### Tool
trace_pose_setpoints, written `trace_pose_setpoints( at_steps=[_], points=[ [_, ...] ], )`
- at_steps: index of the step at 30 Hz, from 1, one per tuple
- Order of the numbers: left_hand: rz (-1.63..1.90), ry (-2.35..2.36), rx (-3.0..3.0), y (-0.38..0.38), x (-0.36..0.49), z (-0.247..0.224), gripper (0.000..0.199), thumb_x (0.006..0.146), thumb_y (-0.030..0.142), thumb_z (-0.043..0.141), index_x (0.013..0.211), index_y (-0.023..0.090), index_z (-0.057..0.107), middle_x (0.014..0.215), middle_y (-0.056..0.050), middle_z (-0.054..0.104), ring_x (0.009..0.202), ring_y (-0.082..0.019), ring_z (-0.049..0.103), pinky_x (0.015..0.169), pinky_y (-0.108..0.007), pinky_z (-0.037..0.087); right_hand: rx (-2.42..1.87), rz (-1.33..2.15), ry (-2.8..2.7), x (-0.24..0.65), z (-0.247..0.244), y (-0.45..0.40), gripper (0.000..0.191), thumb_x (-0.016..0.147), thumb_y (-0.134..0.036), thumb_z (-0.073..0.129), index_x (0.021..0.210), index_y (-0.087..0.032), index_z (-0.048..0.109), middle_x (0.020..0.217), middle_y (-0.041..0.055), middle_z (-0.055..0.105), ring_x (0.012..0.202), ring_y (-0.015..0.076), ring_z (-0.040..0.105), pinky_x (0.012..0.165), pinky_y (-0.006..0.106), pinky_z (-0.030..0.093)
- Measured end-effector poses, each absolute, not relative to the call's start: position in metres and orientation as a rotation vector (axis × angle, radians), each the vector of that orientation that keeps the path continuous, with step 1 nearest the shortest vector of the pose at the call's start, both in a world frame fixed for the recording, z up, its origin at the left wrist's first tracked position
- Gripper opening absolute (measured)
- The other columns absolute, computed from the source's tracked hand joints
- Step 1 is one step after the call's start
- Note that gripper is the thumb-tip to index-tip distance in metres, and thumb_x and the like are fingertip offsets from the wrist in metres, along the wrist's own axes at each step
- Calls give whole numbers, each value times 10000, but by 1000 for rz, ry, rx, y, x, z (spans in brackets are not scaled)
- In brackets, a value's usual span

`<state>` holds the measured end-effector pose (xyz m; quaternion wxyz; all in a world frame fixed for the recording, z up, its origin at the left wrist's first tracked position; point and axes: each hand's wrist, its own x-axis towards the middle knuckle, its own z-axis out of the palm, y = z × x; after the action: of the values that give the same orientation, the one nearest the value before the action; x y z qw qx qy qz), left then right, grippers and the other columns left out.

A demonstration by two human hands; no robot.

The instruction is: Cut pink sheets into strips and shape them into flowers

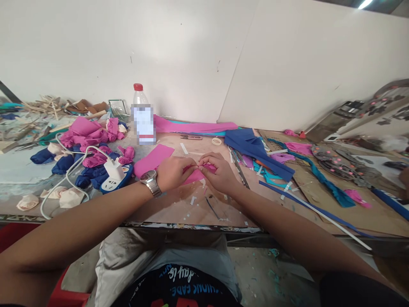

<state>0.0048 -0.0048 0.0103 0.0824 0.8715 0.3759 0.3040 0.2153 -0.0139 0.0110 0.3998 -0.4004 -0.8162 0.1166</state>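
Observation:
My left hand (175,171), with a metal watch (150,183) on its wrist, is closed in a pinch at the upper edge of a pink strip (193,176), cloth or crepe paper. My right hand (220,172) pinches the same edge from the other side. The two thumbs and forefingers almost meet, just above the table. Fingers cover much of the strip's middle. Another flat pink piece (154,160) lies just left of my left hand. Beyond my hands are small scissors or snips (191,137) and a roll of tape (216,141).
At left, pink rosettes (83,131) and blue ones (64,164) crowd around a power strip (116,181) with a white cable (67,175). A red-capped bottle (138,96) stands by the wall. Dark blue cloth-like pieces (255,149) and a thin white stick (330,219) lie at right.

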Motion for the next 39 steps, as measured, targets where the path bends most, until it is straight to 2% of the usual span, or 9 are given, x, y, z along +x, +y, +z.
trace_pose_setpoints(
  at_steps=[8, 13, 21, 25, 33, 39],
  points=[
    [874, 1061, 2586, -4, 5, 11, 268, 994, 378, 516, 973, 222, 733, 837, -40, 755, 723, -173, 652, 653, -283, 392, -939, 25, -2204, 218, 21, -18, 73, 906, -230, 630, 883, -245, 697, 1037, 64, 702, 1002, 249, 598, 951, 451, 437],
    [864, 1055, 2594, -3, 6, 9, 299, 1014, 395, 490, 985, 230, 737, 891, -40, 770, 802, -193, 687, 687, -292, 414, -946, 158, -2155, 216, 17, -16, 84, 911, -212, 614, 842, -230, 660, 1010, 54, 699, 976, 227, 619, 955, 441, 432],
    [813, 1100, 2650, -7, 7, 11, 309, 1022, 397, 475, 998, 223, 729, 888, -47, 762, 786, -197, 678, 664, -296, 392, -1029, 477, -2028, 215, 13, -14, 85, 842, -177, 629, 781, -213, 675, 996, 55, 696, 992, 218, 644, 967, 424, 468],
    [754, 1107, 2678, -7, 6, 13, 322, 1025, 396, 458, 995, 221, 727, 892, -48, 760, 795, -206, 682, 650, -301, 376, -1019, 449, -2068, 218, 14, -12, 69, 824, -173, 655, 796, -212, 705, 1046, 66, 699, 1039, 230, 645, 993, 432, 460],
    [842, 1083, 2611, -7, 7, 11, 270, 1007, 384, 510, 1029, 240, 737, 951, -23, 779, 822, -188, 696, 687, -293, 414, -931, 422, -2089, 217, 11, -9, 107, 895, -194, 603, 809, -205, 666, 972, 65, 681, 973, 215, 632, 930, 409, 480],
    [789, 1151, 2621, -6, 5, 13, 266, 989, 364, 531, 964, 231, 760, 848, -22, 774, 761, -189, 682, 661, -300, 390, -913, 427, -2117, 220, 13, -10, 57, 861, -187, 652, 831, -205, 696, 1014, 72, 689, 1006, 227, 636, 949, 415, 473]
  ],
)
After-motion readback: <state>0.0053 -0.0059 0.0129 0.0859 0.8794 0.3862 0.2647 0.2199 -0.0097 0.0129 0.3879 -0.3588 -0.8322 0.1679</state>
